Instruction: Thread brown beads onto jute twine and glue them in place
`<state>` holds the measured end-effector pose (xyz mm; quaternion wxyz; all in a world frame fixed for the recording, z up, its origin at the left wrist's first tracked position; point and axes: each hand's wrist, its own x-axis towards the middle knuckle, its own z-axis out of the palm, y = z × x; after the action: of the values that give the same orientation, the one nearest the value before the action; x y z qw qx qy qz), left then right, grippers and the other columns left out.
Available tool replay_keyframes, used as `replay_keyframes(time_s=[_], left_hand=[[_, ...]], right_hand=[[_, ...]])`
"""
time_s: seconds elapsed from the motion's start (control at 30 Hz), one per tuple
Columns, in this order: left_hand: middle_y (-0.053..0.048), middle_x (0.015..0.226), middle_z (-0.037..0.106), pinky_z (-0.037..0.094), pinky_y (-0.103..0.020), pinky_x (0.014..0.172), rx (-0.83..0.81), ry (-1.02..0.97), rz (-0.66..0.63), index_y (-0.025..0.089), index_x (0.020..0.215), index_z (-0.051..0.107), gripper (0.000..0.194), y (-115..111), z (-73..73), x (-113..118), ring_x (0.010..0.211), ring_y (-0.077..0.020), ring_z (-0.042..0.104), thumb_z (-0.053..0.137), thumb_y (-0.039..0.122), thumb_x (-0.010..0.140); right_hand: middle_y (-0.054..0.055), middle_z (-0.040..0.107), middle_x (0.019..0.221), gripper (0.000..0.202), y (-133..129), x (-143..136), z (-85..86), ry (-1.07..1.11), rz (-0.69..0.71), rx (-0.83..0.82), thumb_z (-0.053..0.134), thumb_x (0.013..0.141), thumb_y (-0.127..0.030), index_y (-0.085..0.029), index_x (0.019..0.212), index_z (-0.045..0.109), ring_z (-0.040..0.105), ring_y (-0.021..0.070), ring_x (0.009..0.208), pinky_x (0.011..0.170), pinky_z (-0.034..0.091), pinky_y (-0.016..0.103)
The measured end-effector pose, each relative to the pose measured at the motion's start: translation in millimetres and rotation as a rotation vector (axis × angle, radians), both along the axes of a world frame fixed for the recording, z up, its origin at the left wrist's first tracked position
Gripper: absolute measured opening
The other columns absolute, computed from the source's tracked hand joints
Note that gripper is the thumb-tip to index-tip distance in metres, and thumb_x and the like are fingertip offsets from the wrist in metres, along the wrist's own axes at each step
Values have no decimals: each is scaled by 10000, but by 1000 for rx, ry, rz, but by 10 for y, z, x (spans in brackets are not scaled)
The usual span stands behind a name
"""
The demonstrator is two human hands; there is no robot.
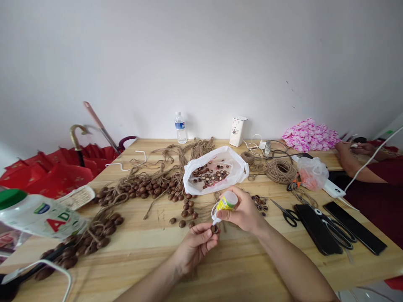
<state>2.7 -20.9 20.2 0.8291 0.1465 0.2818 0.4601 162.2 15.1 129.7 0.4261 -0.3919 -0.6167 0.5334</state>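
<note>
Pinched in the fingertips of my left hand [195,247] is a small brown nutshell [214,229] with a dark hollow facing up. My right hand [247,212] grips a small glue bottle [226,202] with a yellow label, tilted nozzle-down. Its white tip is at the shell, touching it or just above. Just beyond my hands lies an open white plastic bag [190,184] holding many shell halves. Loose round brown nuts [185,213] sit to the left of it, and more shell halves [260,204] lie right of my right hand.
Bunches of nuts on twine [147,186] spread leftward. A large white bottle [40,216] stands at left. Scissors [288,214], larger scissors [335,228], two black phones [316,226] and a twine coil [281,171] lie right. Another person's arm [355,163] reaches in at far right.
</note>
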Motion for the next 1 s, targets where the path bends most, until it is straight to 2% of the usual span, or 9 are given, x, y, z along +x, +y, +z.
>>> replay_keyframes(time_s=[0.23,0.37,0.57,0.8,1.0], left_hand=[[-78,703,737,568,-192,602,0,3,-4,87,771,706,211,3,4,2,591,-123,682,793,69,579],[-77,712,738,565,-189,598,-1,14,-6,90,767,703,196,2,8,1,587,-118,680,784,64,590],[-70,682,736,567,-188,585,-8,14,-6,92,757,707,228,2,24,9,572,-120,679,808,74,553],[-64,701,736,565,-188,600,5,4,-2,102,756,711,203,7,8,4,582,-112,677,795,72,574],[-55,711,732,558,-185,620,10,-4,9,107,766,716,210,7,10,-4,599,-105,672,795,75,574]], right_hand=[[-10,615,703,443,-14,0,18,6,19,-12,829,542,-367,-183,798,519,550,142,629,572,429,247],[-16,610,691,456,-10,4,11,4,4,-9,839,520,-370,-184,790,523,558,150,633,566,430,248],[-17,589,686,422,-7,4,-12,12,20,-4,818,566,-361,-178,798,518,547,143,631,565,426,244],[-28,573,676,448,-2,8,12,-5,-20,14,838,522,-373,-181,768,516,532,133,610,548,415,234],[-26,595,691,448,4,23,0,22,5,0,836,533,-359,-186,789,510,554,139,621,561,430,240]])
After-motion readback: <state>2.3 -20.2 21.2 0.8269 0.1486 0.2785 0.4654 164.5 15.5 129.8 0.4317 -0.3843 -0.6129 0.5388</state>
